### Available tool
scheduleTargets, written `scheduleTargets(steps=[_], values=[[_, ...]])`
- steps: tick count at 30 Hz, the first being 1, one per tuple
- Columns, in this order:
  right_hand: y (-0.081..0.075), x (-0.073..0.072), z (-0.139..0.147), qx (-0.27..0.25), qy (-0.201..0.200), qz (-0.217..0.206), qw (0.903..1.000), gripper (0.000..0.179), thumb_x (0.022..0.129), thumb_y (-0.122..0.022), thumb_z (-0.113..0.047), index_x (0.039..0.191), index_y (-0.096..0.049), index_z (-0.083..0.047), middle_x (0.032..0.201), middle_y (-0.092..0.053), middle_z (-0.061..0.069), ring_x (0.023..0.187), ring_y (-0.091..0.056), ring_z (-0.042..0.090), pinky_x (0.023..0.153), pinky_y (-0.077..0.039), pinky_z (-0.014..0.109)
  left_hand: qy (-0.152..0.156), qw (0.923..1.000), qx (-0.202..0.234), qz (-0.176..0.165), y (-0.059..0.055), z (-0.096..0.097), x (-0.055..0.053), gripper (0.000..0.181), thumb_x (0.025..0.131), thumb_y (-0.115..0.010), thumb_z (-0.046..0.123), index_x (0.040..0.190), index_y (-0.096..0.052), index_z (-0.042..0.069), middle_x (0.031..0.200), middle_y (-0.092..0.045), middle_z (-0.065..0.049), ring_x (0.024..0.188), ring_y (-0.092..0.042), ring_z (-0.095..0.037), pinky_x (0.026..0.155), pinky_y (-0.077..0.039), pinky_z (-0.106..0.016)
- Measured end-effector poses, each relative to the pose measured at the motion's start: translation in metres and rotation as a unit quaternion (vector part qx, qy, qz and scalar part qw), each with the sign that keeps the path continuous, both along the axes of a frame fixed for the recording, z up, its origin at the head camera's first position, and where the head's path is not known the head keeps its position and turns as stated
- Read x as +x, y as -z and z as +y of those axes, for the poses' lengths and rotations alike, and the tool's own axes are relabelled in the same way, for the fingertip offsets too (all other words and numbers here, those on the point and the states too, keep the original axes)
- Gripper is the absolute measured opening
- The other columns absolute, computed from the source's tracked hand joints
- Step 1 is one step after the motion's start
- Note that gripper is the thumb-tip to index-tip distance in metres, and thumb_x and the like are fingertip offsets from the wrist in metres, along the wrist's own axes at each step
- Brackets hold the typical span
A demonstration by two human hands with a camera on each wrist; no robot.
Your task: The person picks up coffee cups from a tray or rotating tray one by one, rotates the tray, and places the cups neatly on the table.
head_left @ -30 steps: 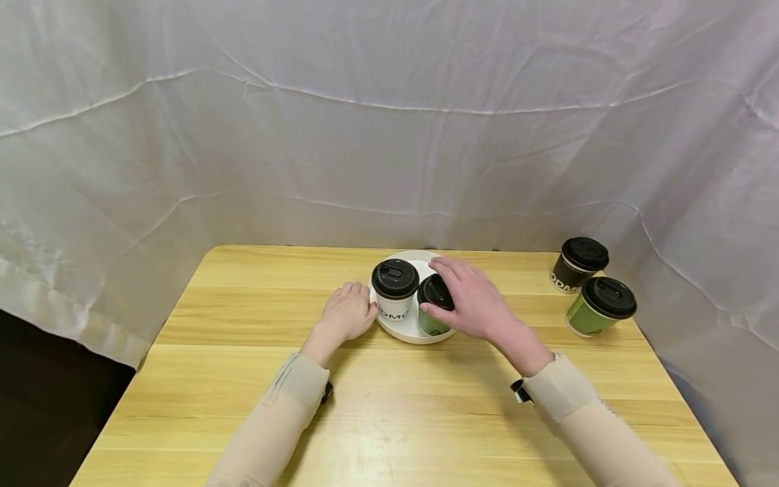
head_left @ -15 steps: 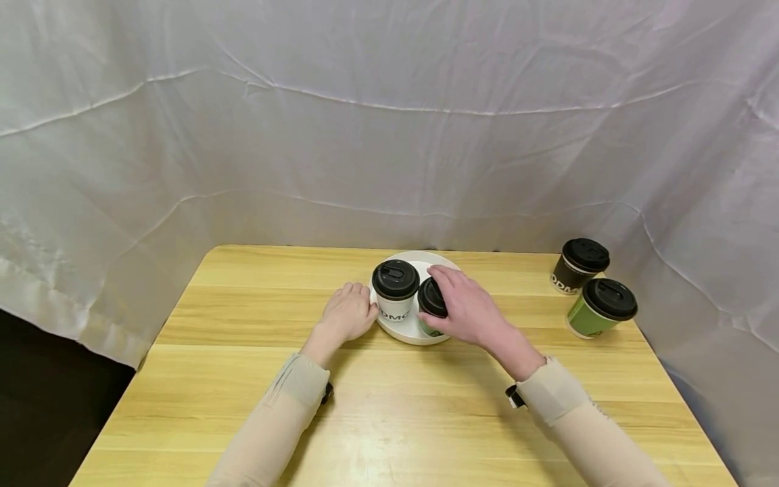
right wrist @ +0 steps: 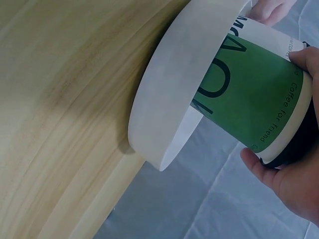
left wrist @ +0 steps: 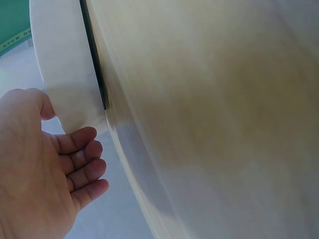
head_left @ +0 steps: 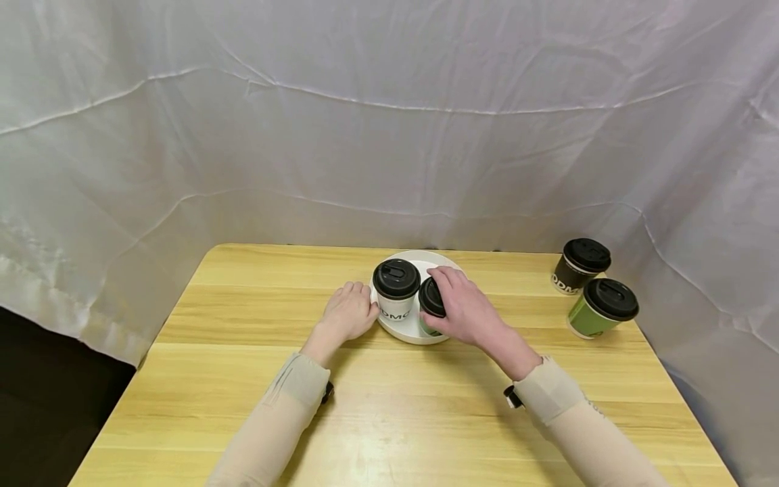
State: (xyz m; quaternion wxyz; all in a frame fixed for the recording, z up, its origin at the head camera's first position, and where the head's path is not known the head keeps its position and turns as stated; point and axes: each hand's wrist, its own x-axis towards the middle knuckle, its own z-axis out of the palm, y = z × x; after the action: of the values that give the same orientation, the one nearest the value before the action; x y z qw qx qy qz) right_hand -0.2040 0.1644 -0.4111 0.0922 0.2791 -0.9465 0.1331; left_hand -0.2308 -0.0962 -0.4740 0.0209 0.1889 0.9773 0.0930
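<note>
A round white tray with a raised wall stands near the table's back edge. My left hand pinches its left rim; in the left wrist view the thumb and curled fingers meet the tray wall. On the tray stands a white paper coffee cup with a black lid. Beside it is a green paper coffee cup, also black-lidded. My right hand grips this green cup from above, around its lid, and hides its right side. In the right wrist view the cup's lower end sits inside the tray wall.
At the table's back right are a black paper cup and another green paper cup, both with black lids, close together. Grey-white cloth hangs behind the wooden table and at its sides.
My right hand has shifted slightly left with the green cup, which now stands closer to the white cup. My left hand and the tray have barely moved.
</note>
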Motion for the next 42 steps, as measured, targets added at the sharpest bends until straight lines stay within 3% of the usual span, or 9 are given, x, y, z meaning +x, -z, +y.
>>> scheduleTargets(steps=[15,22,29,42], values=[[0.001,0.001,0.005,-0.026,0.006,0.015,0.9995,0.082,0.086,-0.077,-0.038,0.146,-0.045,0.007,0.142,-0.051,0.026,0.133,-0.049,0.043,0.115,-0.038,0.054,0.005,1.0000,-0.004,0.005,-0.003,0.002,0.002,0.043,0.105,-0.040,0.033,0.121,-0.058,-0.003,0.115,-0.060,-0.016,0.112,-0.054,-0.031,0.098,-0.046,-0.044],[-0.005,0.004,0.007,-0.035,0.011,0.015,0.9992,0.082,0.087,-0.076,-0.038,0.147,-0.043,0.007,0.144,-0.050,0.027,0.135,-0.047,0.044,0.117,-0.036,0.053,0.003,1.0000,0.001,0.007,-0.002,0.002,0.002,0.043,0.105,-0.041,0.032,0.121,-0.058,-0.003,0.120,-0.060,-0.017,0.114,-0.054,-0.032,0.100,-0.046,-0.044],[-0.011,0.007,0.010,-0.053,0.021,0.016,0.9982,0.085,0.087,-0.078,-0.039,0.150,-0.041,0.006,0.145,-0.048,0.026,0.136,-0.045,0.042,0.117,-0.035,0.053,0.000,1.0000,0.001,0.009,-0.002,0.002,0.002,0.041,0.105,-0.042,0.031,0.118,-0.058,-0.003,0.113,-0.059,-0.016,0.110,-0.054,-0.031,0.097,-0.046,-0.044],[-0.017,0.011,0.019,-0.084,0.032,0.044,0.9950,0.084,0.084,-0.081,-0.035,0.147,-0.043,0.006,0.142,-0.049,0.027,0.132,-0.049,0.043,0.113,-0.039,0.056,-0.004,0.9999,0.000,0.010,-0.004,0.002,0.004,0.040,0.104,-0.042,0.032,0.115,-0.059,-0.002,0.110,-0.059,-0.014,0.108,-0.054,-0.031,0.095,-0.046,-0.043]])
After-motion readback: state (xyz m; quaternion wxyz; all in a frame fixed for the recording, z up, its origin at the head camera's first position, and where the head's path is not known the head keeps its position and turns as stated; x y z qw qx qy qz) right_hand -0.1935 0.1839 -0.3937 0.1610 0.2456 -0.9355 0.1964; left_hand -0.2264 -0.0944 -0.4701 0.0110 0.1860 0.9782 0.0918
